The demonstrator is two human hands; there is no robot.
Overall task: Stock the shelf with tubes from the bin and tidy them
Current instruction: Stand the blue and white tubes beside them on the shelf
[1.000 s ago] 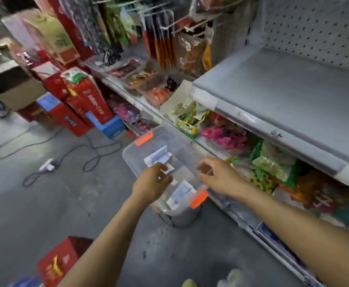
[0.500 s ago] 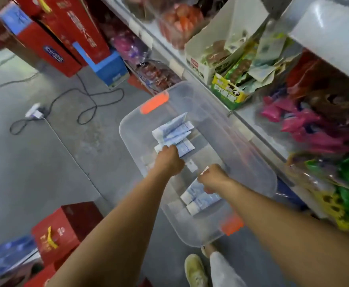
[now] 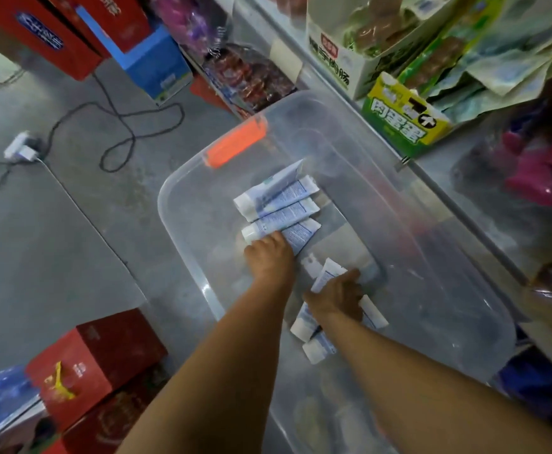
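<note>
A clear plastic bin (image 3: 183,198) with an orange latch (image 3: 235,144) stands on the floor beside the shelving. White-and-blue tubes lie on its bottom in two clusters. My left hand (image 3: 269,255) is down in the bin, fingers closed on the nearest tube of the far cluster (image 3: 281,204). Over the near cluster (image 3: 314,339), my right hand (image 3: 337,298) curls its fingers around a tube (image 3: 325,275). Both forearms reach in from the bottom edge.
Lower shelf edge (image 3: 458,198) runs along the bin's right side, stocked with snack boxes (image 3: 405,116) and bags. Red cartons (image 3: 94,358) stand on the floor at left, more red and blue boxes (image 3: 157,63) at top left. A cable and power strip (image 3: 21,147) lie on the concrete.
My view has dropped from the shelf down into the bin. Both hands went from above the rim down to the bottom and closed on tubes.
</note>
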